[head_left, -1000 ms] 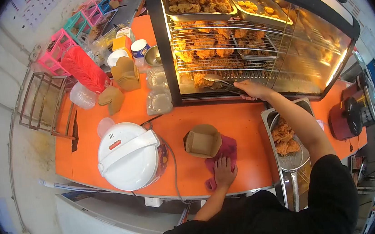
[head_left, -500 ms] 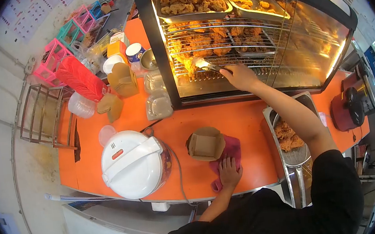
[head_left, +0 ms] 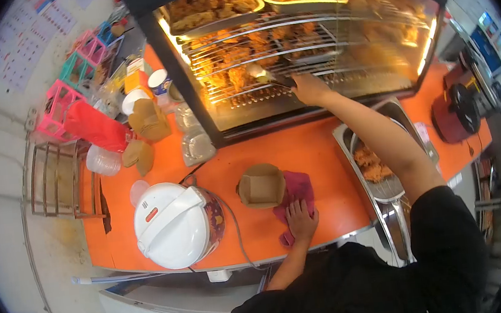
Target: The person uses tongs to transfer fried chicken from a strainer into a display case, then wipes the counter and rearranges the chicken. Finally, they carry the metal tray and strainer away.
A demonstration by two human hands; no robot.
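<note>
My right hand point(head_left: 312, 88) reaches into the lit glass cabinet, its fingers wrapped round the dark handle of metal tongs point(head_left: 273, 79). The tongs' bright tip is close to pieces of fried chicken point(head_left: 235, 77) on a wire shelf; whether it touches them is unclear. On the orange counter, my left hand point(head_left: 301, 219) lies flat with fingers spread over a dark pink cloth point(head_left: 298, 188). Beside the cloth, just above and left of that hand, stands an open brown cardboard box point(head_left: 263, 187) with nothing visible inside.
A white rice cooker point(head_left: 172, 224) stands at left on the counter point(head_left: 317, 149). To the right is a metal tray point(head_left: 346, 140) holding a strainer of fried chicken. Clear plastic containers point(head_left: 197, 145), folded cartons point(head_left: 148, 119) and a red pot point(head_left: 455, 113) stand farther off.
The camera view has shifted and tilted, moving the cabinet leftward in the picture. My right hand still holds the tongs, whose tip is now farther from the hanging chicken. My left hand remains on the cloth.
</note>
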